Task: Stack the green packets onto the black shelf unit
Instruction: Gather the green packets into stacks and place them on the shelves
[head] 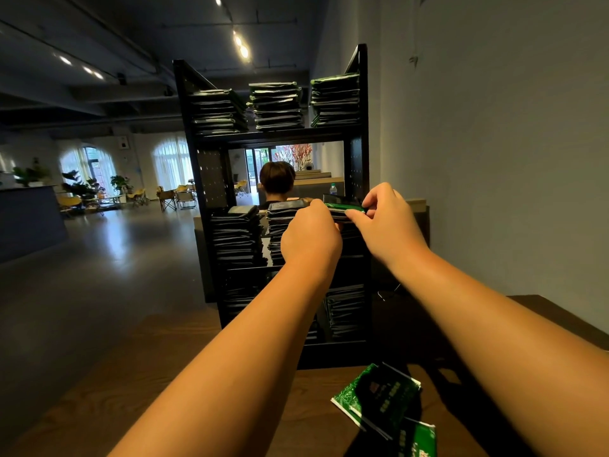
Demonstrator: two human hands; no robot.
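right grip (389, 222) pinches green packet (344, 206) by its 3 o'clock end, long axis 9-3, rh side of black shelf unit (362, 159) mid tier. left grip (311, 235) curled at its 9 o'clock end, hold unclear.

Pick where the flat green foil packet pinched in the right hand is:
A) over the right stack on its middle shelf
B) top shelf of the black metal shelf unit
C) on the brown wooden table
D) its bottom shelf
A: the right hand pinches the flat green foil packet above the right stack on the middle shelf of the black metal shelf unit; the left hand is at the packet's other end.
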